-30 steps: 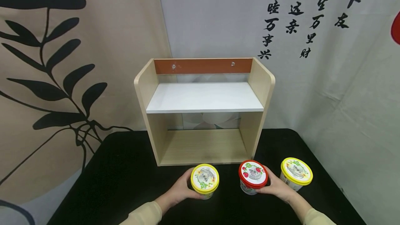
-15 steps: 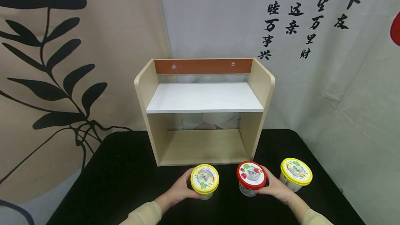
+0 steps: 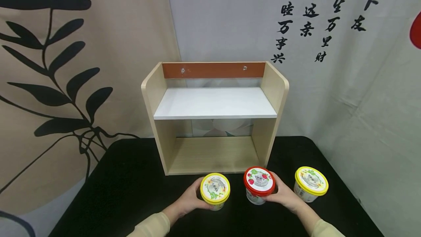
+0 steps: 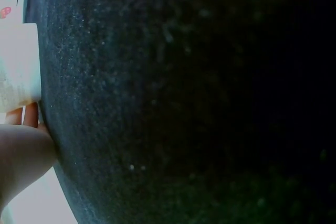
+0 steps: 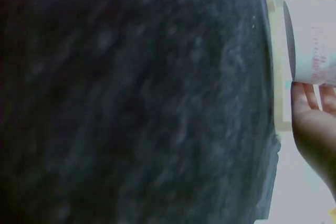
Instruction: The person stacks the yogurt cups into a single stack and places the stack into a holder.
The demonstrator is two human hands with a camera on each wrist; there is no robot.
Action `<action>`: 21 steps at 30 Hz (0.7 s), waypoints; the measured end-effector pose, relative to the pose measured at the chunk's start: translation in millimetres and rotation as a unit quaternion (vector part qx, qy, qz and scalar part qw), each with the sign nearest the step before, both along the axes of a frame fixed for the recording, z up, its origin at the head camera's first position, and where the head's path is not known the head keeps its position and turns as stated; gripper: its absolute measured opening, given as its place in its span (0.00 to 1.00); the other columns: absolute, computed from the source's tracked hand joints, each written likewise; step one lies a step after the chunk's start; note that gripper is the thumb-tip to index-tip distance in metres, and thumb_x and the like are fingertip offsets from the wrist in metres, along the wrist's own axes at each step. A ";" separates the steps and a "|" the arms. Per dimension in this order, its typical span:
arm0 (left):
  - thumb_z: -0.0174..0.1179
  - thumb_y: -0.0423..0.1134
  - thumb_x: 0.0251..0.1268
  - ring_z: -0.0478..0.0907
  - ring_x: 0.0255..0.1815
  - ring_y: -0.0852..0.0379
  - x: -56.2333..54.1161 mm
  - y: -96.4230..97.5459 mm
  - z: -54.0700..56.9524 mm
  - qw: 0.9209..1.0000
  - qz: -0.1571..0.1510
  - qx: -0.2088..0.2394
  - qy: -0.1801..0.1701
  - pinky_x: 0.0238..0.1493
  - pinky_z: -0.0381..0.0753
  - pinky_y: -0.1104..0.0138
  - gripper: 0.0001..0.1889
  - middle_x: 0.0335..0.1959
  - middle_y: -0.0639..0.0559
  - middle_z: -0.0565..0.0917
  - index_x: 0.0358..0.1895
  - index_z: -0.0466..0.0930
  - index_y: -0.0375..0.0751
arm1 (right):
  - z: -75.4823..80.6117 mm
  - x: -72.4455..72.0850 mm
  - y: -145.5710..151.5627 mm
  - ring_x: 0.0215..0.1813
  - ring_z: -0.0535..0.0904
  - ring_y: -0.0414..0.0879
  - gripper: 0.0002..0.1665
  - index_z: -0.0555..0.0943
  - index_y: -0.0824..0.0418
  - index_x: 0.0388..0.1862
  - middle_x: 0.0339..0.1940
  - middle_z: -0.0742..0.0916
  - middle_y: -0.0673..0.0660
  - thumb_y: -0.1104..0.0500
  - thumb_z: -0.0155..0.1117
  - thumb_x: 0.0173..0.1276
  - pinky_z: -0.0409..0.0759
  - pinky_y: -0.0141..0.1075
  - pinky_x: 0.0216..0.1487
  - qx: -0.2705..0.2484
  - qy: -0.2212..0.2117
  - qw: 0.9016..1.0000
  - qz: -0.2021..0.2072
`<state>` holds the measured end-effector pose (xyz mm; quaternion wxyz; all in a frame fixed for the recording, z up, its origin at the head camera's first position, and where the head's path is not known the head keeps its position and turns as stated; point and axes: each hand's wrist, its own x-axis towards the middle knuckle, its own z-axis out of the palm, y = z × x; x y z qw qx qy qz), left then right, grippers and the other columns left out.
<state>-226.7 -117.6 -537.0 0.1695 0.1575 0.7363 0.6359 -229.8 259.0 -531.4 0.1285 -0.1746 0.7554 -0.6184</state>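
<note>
In the head view my left hand [image 3: 193, 197] grips a small tub with a yellow lid [image 3: 215, 188] from its left side, in front of the shelf unit. My right hand [image 3: 283, 193] holds a red-lidded tub [image 3: 259, 180] from the right, its lid printed with strawberries. This tub tilts slightly, and its rim overlaps the shelf's front right corner in this view. The left wrist view shows the pale side of the yellow-lidded tub [image 4: 20, 69] above my thumb. In the right wrist view the red-lidded tub's base [image 5: 315, 43] shows, with a gap between it and the black tabletop.
A second yellow-lidded tub [image 3: 311, 182] stands to the right of my right hand. The two-tier wooden shelf unit [image 3: 215, 100] has a white upper board and a brown back rail. It stands on the black table [image 3: 128, 185], with printed curtains [image 3: 223, 17] behind.
My right hand has moved the red-lidded tub left and slightly up toward the shelf's front. My left hand and its yellow-lidded tub have stayed in place.
</note>
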 end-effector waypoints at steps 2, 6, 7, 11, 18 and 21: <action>0.76 0.29 0.47 0.60 0.69 0.39 -0.1 -0.2 0.1 1.000 -0.001 0.001 -0.002 0.66 0.52 0.30 0.46 0.66 0.46 0.70 0.72 0.62 0.42 | 2.0 -0.6 -3.5 0.66 0.66 0.58 0.51 0.51 0.70 0.74 0.68 0.68 0.71 0.62 0.70 0.59 0.70 0.49 0.62 -0.002 0.010 1.000 0.000; 0.76 0.29 0.47 0.60 0.69 0.39 -0.4 -0.2 -0.2 1.000 -0.001 0.003 -0.002 0.66 0.51 0.30 0.46 0.66 0.45 0.70 0.72 0.62 0.42 | 7.3 -2.8 -10.4 0.67 0.66 0.59 0.51 0.52 0.70 0.74 0.68 0.69 0.71 0.63 0.70 0.59 0.70 0.49 0.62 -0.013 0.024 1.000 0.004; 0.76 0.29 0.47 0.60 0.69 0.38 -0.5 -0.2 -0.3 1.000 -0.001 0.002 -0.001 0.66 0.51 0.30 0.46 0.66 0.45 0.70 0.72 0.62 0.42 | 9.0 -3.4 -12.4 0.67 0.66 0.60 0.51 0.52 0.69 0.74 0.68 0.69 0.71 0.63 0.70 0.59 0.70 0.50 0.63 -0.018 0.025 1.000 0.006; 0.76 0.29 0.47 0.60 0.69 0.38 -0.8 -0.2 -0.7 1.000 0.002 -0.005 -0.001 0.66 0.51 0.30 0.46 0.65 0.46 0.71 0.72 0.63 0.42 | 16.2 -5.8 -20.3 0.68 0.64 0.65 0.51 0.52 0.68 0.75 0.69 0.68 0.71 0.63 0.70 0.59 0.70 0.56 0.64 -0.034 0.025 0.999 0.014; 0.77 0.30 0.46 0.60 0.69 0.39 -1.1 -0.1 -1.0 1.000 0.002 0.000 -0.007 0.66 0.51 0.31 0.46 0.65 0.46 0.71 0.71 0.63 0.42 | 29.2 -9.0 -34.5 0.69 0.64 0.66 0.51 0.55 0.66 0.74 0.68 0.70 0.70 0.63 0.73 0.57 0.69 0.59 0.65 -0.029 0.035 0.999 0.003; 0.77 0.30 0.46 0.61 0.68 0.39 -1.0 0.3 -0.7 1.000 0.003 0.000 -0.008 0.66 0.53 0.31 0.46 0.65 0.47 0.71 0.71 0.63 0.42 | 33.7 -10.3 -41.2 0.68 0.65 0.64 0.51 0.55 0.67 0.74 0.67 0.70 0.69 0.63 0.73 0.56 0.69 0.58 0.64 -0.036 0.051 0.998 0.010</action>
